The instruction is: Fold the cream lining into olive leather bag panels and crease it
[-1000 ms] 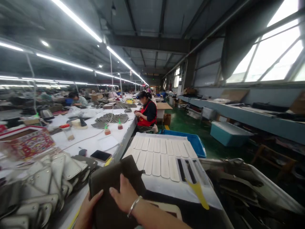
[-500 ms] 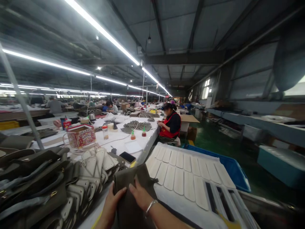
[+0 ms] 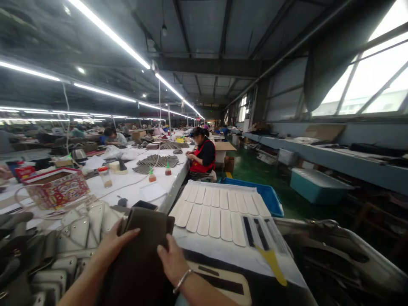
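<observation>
A dark olive leather bag piece (image 3: 140, 250) is held up between my two hands at the lower middle of the view. My left hand (image 3: 113, 244) grips its left edge, thumb laid across the front and the other fingers hidden behind. On the opposite edge my right hand (image 3: 174, 261), with a silver bangle at the wrist, pinches the side. To the left lie stacked pale pieces with rivets (image 3: 79, 233) beside dark bag parts (image 3: 12, 250). Under my right forearm a cream template with dark slots (image 3: 229, 278) rests on a black surface.
Rows of pale strips (image 3: 213, 216) lie on a white board, with a yellow scraper (image 3: 272, 263) near its corner. A blue bin (image 3: 255, 191) stands behind. A red patterned box (image 3: 60, 189) and small glue bottles (image 3: 152, 175) are on the table. A co-worker (image 3: 202, 153) sits farther along.
My view has turned right, so the surroundings have shifted left. The leather piece is lifted nearer and more upright, and my right hand has gone from its front face to its right edge.
</observation>
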The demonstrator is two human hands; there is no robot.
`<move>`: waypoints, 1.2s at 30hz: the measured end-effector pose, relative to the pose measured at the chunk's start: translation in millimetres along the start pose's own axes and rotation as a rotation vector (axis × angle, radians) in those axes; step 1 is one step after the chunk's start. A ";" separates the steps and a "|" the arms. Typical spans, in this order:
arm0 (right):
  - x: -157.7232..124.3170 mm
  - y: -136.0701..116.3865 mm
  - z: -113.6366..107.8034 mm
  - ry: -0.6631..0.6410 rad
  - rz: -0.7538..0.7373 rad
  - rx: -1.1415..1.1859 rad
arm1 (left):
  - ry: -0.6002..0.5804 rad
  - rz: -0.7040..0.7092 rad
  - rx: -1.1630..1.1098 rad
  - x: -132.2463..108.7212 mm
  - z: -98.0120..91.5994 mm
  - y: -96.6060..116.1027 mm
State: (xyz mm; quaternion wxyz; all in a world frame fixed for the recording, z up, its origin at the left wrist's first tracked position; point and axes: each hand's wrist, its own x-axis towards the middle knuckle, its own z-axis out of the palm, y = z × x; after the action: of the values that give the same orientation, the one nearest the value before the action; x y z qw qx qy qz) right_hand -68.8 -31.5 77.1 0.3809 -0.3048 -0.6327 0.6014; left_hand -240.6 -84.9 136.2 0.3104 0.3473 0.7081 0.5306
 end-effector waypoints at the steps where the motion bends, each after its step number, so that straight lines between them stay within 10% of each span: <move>1: 0.6 -3.8 -4.8 0.077 -0.008 -0.081 | 0.092 0.046 0.125 -7.6 7.7 -2.0; 8: -22.5 -9.0 -8.4 -0.107 -0.073 -0.281 | 0.160 0.173 0.294 -62.9 84.2 -62.0; 18: -43.4 -36.3 -22.2 -0.104 -0.140 -0.294 | 0.045 0.296 0.145 -76.1 38.0 -48.4; 36: -27.0 -82.1 -47.3 -0.091 -0.344 -0.565 | 0.084 0.378 -0.081 -82.3 59.4 -9.9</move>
State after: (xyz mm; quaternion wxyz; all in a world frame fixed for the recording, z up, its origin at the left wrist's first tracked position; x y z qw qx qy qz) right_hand -8.6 -36.8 154.8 0.3486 -0.2601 -0.8329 0.3422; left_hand -147.6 -122.5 117.9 0.1891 0.4390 0.6208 0.6214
